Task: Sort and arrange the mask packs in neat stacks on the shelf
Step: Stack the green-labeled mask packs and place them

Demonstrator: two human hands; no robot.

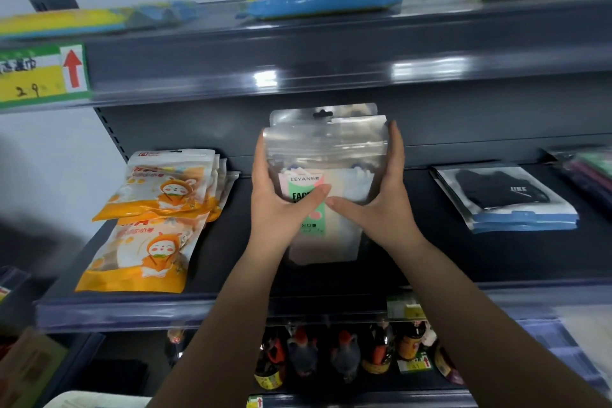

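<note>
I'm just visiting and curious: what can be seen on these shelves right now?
clear mask packs: at least two, transparent with green-pink label, held upright, middle shelf centre
orange mask packs: several, orange-white, two groups, middle shelf left
black mask packs: small stack, clear-blue bags, middle shelf right
flat packets: several, blue and yellow, top shelf
price tag: one, green-yellow with red arrow, top shelf edge
bottles: several, dark, bottom shelf
left hand: holds the packs' left side
right hand: holds the packs' right side

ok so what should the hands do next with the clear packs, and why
Probably lower the clear mask packs flat onto the bare shelf between the orange packs and black-mask stack. The left hand and right hand hold them upright, edges squared.
</note>
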